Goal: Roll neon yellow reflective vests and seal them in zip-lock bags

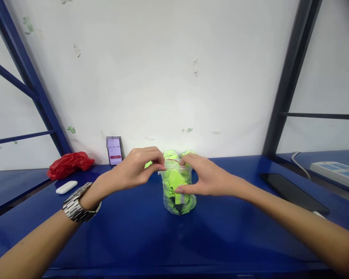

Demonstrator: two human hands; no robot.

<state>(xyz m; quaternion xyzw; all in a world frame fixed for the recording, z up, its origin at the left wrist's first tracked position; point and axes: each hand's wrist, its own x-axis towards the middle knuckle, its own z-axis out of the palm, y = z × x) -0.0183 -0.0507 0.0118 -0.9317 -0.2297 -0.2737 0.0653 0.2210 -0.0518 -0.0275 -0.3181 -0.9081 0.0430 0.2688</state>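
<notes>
A clear zip bag stands upright on the blue table, filled with neon yellow-green material that has a grey strip. My left hand pinches the top left corner of the bag between thumb and fingers. Around the bag's right side is my right hand, its thumb on the front and its fingers at the top edge, partly hidden behind the bag. More neon yellow-green bundles show just behind the bag, mostly covered by it and by my hands.
A red plastic bag and a white case lie at the left. An upright phone leans by the wall. At the right are a dark phone and a white power strip. Metal posts flank the table.
</notes>
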